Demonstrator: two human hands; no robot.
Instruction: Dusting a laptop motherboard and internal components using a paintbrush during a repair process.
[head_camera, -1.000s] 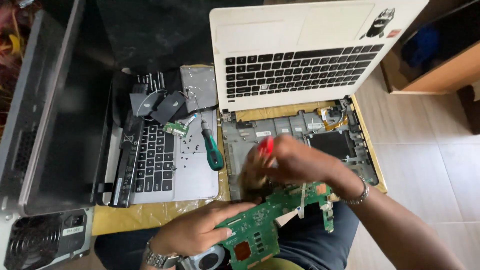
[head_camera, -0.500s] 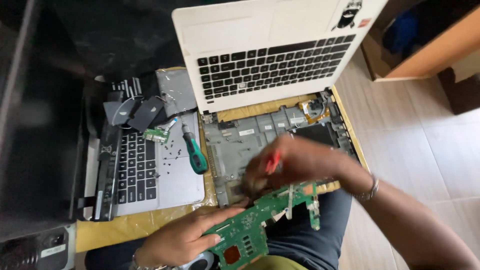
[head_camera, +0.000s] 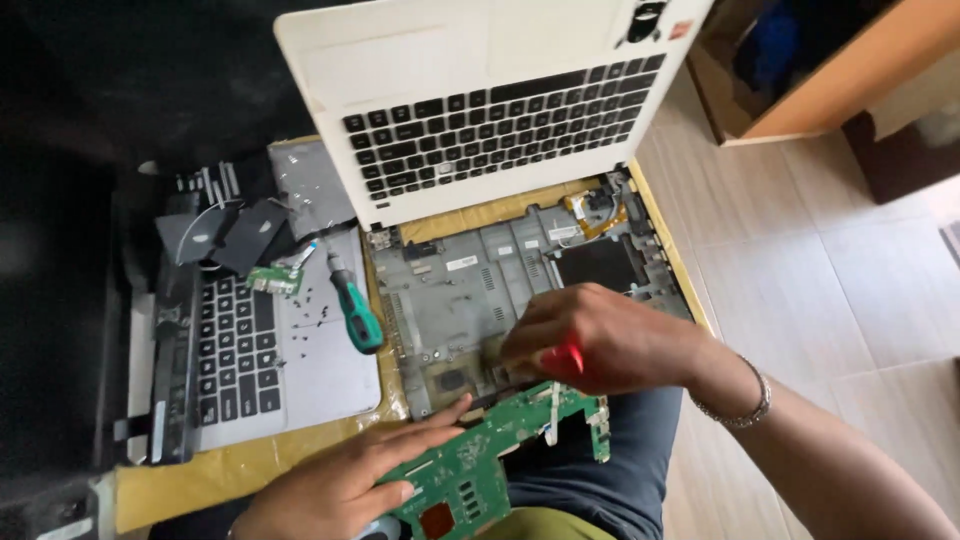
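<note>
My right hand grips a red-handled tool over the lower edge of an opened grey laptop base. Just below it, a green circuit board rests across my lap, and my left hand lies on the board's left end with fingers stretched flat. A white keyboard cover leans up behind the base. The tool's tip is hidden by my fingers.
A green-handled screwdriver lies on a silver laptop keyboard deck at left, with a small green board, loose screws and dark parts. A dark laptop stands at far left. Tiled floor and a wooden box lie right.
The view has shifted, so everything sits further left and lower. My right hand with the red tool has dropped closer to the base's lower edge; my left hand stays on the circuit board.
</note>
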